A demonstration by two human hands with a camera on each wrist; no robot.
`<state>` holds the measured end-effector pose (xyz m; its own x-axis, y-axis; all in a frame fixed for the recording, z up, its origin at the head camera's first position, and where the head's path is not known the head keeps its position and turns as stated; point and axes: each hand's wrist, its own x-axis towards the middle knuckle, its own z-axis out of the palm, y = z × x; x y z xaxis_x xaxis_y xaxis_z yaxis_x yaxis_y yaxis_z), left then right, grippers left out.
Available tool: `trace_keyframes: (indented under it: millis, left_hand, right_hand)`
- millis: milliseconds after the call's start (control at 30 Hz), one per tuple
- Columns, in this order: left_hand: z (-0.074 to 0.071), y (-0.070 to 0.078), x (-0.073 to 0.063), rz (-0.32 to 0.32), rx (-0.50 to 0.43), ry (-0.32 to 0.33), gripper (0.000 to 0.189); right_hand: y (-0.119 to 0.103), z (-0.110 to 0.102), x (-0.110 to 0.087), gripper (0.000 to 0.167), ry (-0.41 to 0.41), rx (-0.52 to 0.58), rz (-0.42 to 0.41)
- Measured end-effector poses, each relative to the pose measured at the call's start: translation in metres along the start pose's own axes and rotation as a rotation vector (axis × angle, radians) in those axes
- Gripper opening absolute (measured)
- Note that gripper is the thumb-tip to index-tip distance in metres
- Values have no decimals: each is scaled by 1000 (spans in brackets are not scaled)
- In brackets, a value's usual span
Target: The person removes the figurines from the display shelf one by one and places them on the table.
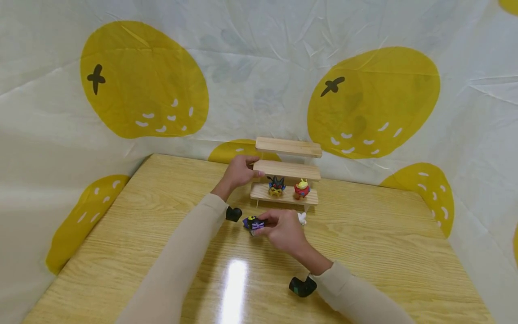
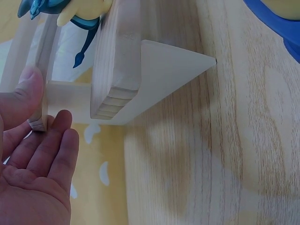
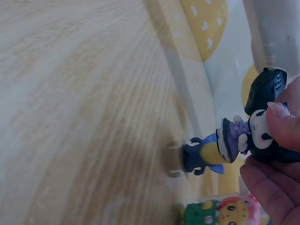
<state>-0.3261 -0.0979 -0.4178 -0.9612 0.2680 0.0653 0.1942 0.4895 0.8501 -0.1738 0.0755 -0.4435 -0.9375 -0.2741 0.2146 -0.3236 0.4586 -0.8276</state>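
Left of shelf (image 1: 287, 171), gripping middle tier's edge with left hand (image 1: 239, 172); in front of it, pinching purple-black figurine (image 3: 257, 131) in right hand (image 1: 286, 231), wide tabletop (image 1: 376, 229) rightward.

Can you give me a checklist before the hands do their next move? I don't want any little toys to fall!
1. Toy held: ok. The right hand pinches the dark figure.
2. Shelf held: ok. The left hand grips the left end of the middle board.
3. Bottom toys standing: ok. The black-eared figure and red figure are upright on the bottom board.
4. Held toy not touching its neighbour: cannot tell. It overlaps the blue-and-yellow figure in the right wrist view.
5. White object in full view: not ok. The right hand partly hides it.
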Motion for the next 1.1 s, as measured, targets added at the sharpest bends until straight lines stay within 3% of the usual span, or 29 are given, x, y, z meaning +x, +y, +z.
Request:
trace_keyframes:
  millis: [200, 600, 1100]
  left_hand:
    - [-1, 2, 0, -4, -21, 7, 61]
    - [-4, 3, 1, 23, 29, 13, 61]
    - [-2, 2, 0, 12, 58, -5, 61]
  right_hand:
    - [2, 4, -1, 22, -7, 19, -5]
    - [8, 7, -4, 26, 20, -53, 32]
    - [10, 12, -8, 28, -44, -11, 34]
